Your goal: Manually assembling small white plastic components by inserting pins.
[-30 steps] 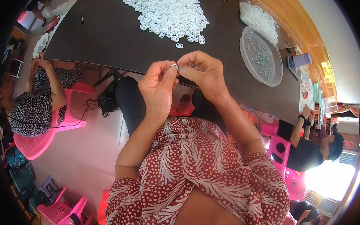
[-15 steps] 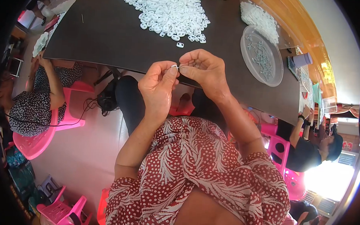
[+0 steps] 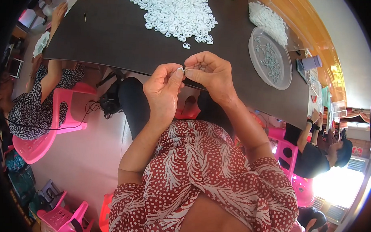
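Note:
My left hand [image 3: 164, 84] pinches a small white plastic piece [image 3: 180, 68] between thumb and forefinger, just beyond the table's near edge on my side. Pressed against that piece are the thumb and forefinger of my right hand [image 3: 211, 76], closed in a pinch. Whatever the right fingertips hold is hidden or too small to name. Farther off on the dark table [image 3: 114, 44] lies a heap of similar white two-holed plastic pieces [image 3: 178, 17]; a single white piece [image 3: 186, 46] rests apart at its near edge.
To the right, a round clear tray [image 3: 252, 63] holds small grey-green metal parts [image 3: 271, 63]. Behind it is a clear bin of white pieces [image 3: 268, 22]. A purple cup [image 3: 312, 62] stands at the far right. Co-workers sit at both sides on pink chairs [image 3: 63, 111].
My hands stay nearly in place, still meeting at the white piece. The co-worker at the left has stretched an arm farther forward along the table.

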The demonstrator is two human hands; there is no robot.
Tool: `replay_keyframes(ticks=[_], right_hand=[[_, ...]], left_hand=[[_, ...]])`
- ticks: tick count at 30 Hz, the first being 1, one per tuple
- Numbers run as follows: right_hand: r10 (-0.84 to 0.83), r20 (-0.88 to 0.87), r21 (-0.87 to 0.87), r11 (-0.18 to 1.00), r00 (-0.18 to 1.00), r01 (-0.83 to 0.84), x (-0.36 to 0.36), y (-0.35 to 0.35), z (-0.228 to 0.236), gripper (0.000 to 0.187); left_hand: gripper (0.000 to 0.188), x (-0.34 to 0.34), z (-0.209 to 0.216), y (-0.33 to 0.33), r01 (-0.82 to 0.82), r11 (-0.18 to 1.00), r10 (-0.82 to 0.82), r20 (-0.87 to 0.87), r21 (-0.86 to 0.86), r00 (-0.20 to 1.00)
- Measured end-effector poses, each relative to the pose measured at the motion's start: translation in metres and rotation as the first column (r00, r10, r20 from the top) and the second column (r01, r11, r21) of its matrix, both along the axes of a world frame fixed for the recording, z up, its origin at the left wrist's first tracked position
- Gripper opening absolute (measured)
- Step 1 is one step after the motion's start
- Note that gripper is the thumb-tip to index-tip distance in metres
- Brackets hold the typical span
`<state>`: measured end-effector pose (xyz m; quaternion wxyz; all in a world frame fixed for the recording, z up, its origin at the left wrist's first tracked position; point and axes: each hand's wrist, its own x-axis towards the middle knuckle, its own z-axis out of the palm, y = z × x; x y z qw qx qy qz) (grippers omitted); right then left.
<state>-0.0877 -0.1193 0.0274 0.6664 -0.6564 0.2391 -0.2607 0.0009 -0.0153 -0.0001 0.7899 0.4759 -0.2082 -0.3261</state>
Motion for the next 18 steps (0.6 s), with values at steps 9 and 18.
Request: replay_keyframes(ticks=[9,18], right_hand=[[-0.012,-0.004,-0.024,1.0,1.0,0.012,0.0,0.001,-0.003,0.016],[-0.052,-0.039,-0.056,0.997,0.998,0.05,0.002,0.006,-0.003,0.011]], left_hand=[[0.012,-0.002,-0.003,-0.001,-0.024,1.0,0.025,0.037,-0.009,0.999],[0.01,0.0,-0.008,0.0,-0.053,0.997,0.043,0.142,0.064,0.989]])
